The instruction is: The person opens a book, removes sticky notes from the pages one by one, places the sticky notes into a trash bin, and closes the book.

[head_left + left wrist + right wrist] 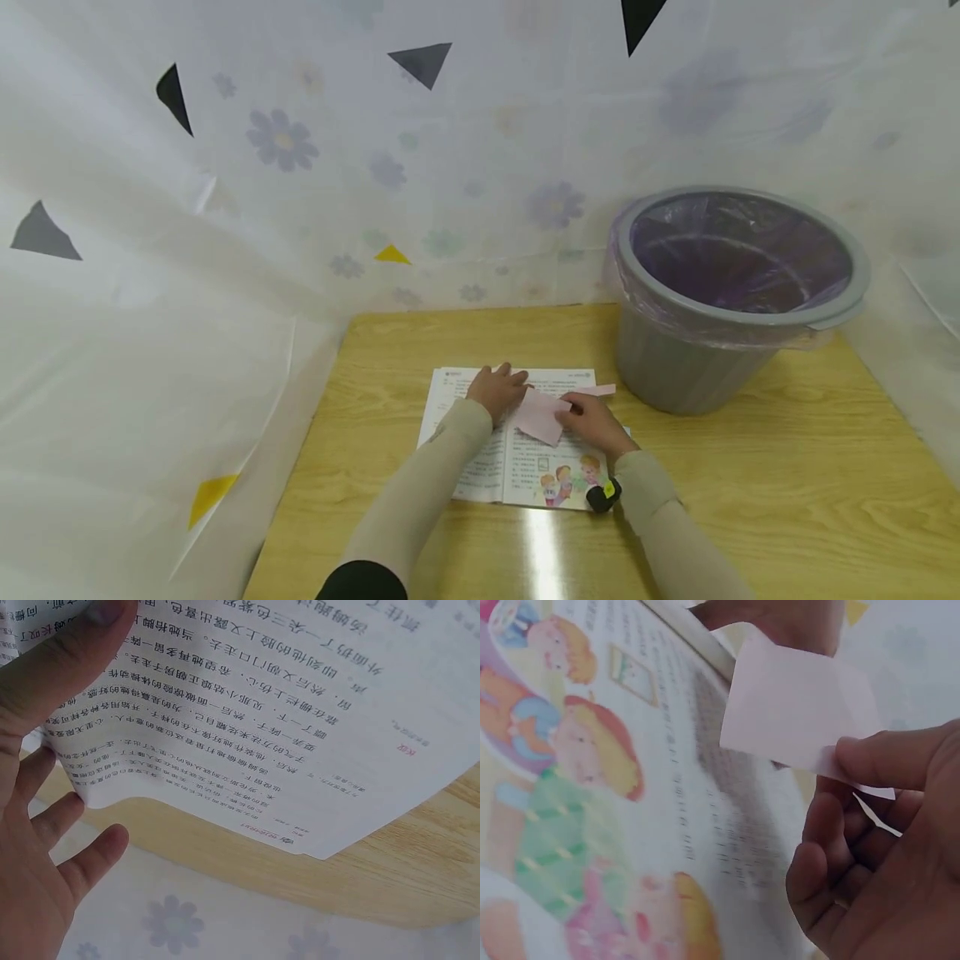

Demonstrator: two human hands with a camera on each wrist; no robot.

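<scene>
An open book [480, 475] lies on the wooden table, with printed text and a colour drawing of children [592, 742] on its right page. My right hand [592, 421] pinches a pale pink square of paper [802, 705] by one corner, thumb on top and fingers below, over the right page. A second pink strip [600, 390] sticks out past the book's upper right edge. My left hand [497, 392] rests on the upper part of the book near the fold, fingers spread. In the left wrist view its thumb [75, 652] lies over the curved page.
A grey bin [675, 367] lined with a thin purple bag stands on the table [810, 467] at the right, just beyond the book. Pale flowered sheeting [480, 167] with black, grey and yellow triangles hangs behind and to the left.
</scene>
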